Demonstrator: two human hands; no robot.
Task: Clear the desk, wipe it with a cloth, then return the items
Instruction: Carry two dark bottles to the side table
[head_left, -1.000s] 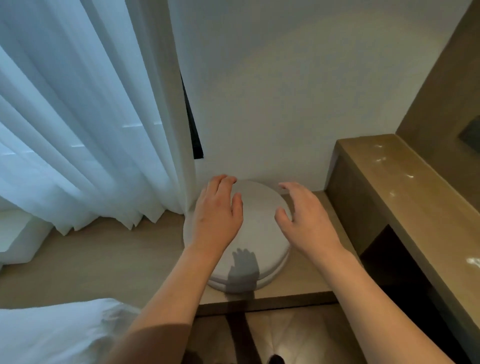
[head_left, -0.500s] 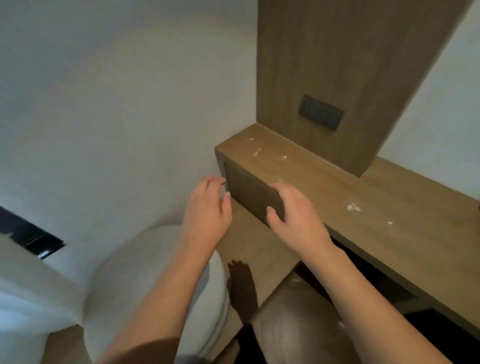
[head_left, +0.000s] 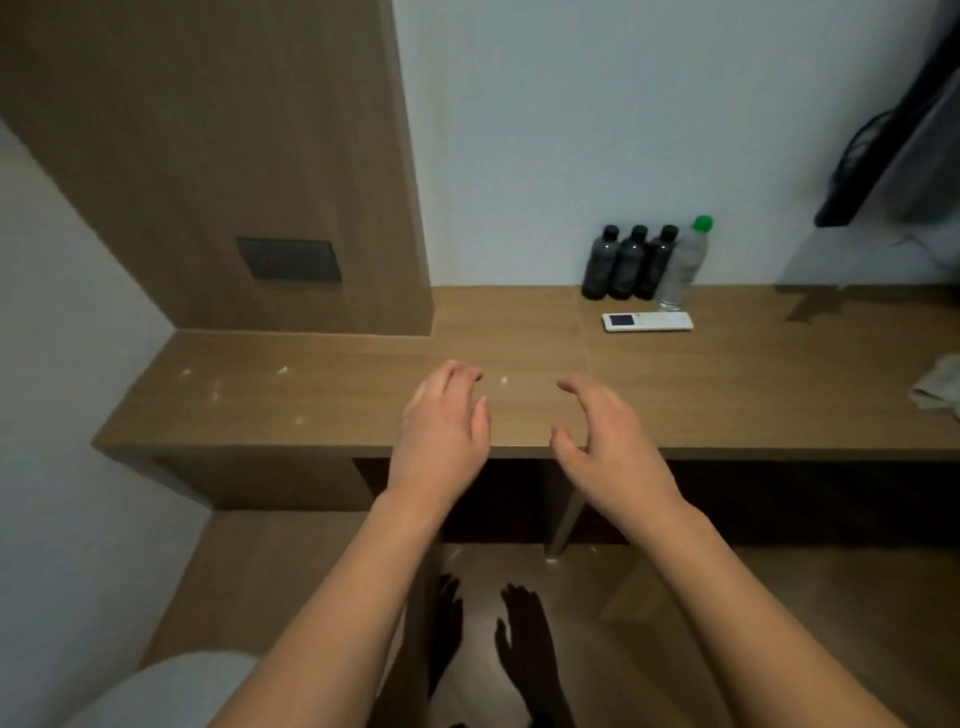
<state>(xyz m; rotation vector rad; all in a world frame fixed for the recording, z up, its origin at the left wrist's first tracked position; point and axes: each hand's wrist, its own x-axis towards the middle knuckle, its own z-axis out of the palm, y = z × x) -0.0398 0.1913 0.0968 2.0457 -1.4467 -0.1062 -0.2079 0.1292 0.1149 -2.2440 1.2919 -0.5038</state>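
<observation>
I am holding both hands out over the desk's front edge, my left hand and right hand loosely curled and gripping nothing. Clearing is not yet begun, I judge: the smooth wood-grain desk is carrying pale crumbs, three dark bottles, a clear green-capped bottle, a flat white remote and, far right, a crumpled cloth.

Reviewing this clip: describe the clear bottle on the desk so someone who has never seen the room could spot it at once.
Start at the long wooden desk along the white wall. At its back edge stands a row of four bottles, just behind a white remote control. The clear bottle is the right-hand one, the only see-through one with a green cap, while the three dark bottles have black caps.
</observation>
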